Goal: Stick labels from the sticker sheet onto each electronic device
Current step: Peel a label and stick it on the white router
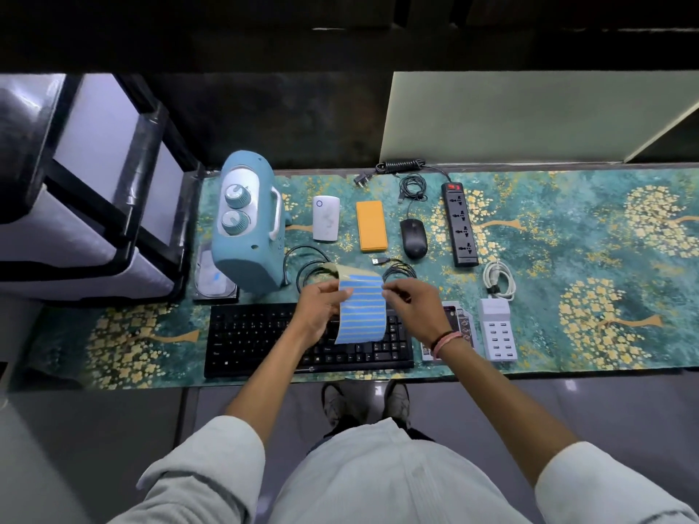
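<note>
A long table (567,334) covered in a teal and gold floral cloth is seen from above, with a person standing at its near edge. A row of electronic devices is laid across it. From left to right along the far side are found a large blue appliance with two dials (247,225), a small white box (326,219), an orange power bank (371,226), a black mouse (413,238) and a black power strip (460,225). Nearer the person are placed a black keyboard (261,338) and, to the right, a white multi-port charger (497,329).

The sticker sheet (361,310) is held in the air above the keyboard, between the two hands. Its long axis runs away from the person, and its far end is curled over. Blue strip labels are arranged across it in rows.

The left hand (321,312) is closed on the sheet's left edge, thumb on top. The right hand (412,304) is pinched at the sheet's upper right edge, apparently at one label's end; whether a label is lifted cannot be told.

The right hand is judged nearer the mouse and power bank, which lie just beyond it. Open cloth is left between the devices.
</note>
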The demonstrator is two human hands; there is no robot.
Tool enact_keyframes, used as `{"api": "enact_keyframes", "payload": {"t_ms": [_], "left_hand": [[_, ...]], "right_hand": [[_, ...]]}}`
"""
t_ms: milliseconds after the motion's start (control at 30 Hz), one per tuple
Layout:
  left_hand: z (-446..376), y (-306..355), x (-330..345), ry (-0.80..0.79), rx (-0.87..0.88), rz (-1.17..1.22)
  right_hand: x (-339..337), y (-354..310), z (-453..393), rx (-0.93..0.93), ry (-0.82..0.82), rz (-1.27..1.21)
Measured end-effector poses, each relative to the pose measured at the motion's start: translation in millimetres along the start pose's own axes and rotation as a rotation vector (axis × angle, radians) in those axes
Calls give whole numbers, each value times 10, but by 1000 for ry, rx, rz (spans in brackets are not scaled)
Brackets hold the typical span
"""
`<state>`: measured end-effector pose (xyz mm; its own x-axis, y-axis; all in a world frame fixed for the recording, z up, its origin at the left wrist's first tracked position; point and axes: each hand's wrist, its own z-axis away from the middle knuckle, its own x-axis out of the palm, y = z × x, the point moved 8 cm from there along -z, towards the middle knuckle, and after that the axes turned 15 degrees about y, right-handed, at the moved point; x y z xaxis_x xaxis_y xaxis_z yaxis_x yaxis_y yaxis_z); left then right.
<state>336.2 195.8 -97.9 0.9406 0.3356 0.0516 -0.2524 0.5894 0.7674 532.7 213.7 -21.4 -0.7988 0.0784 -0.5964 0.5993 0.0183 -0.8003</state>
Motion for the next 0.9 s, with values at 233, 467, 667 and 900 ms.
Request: {"api": "enact_keyframes", "payload": {"t_ms": [233, 467, 667, 900], "left_hand": [[159, 30, 61, -108, 32, -38], [104, -2, 52, -89, 104, -141], [106, 59, 124, -124, 129, -175], [5, -43, 239, -161, 6, -96]], "right_hand": [[444, -111, -147, -23, -95, 71], [408, -80, -155, -17, -115, 42], [347, -112, -222, -63, -132, 28], [20, 148, -333, 181, 38, -112]]}}
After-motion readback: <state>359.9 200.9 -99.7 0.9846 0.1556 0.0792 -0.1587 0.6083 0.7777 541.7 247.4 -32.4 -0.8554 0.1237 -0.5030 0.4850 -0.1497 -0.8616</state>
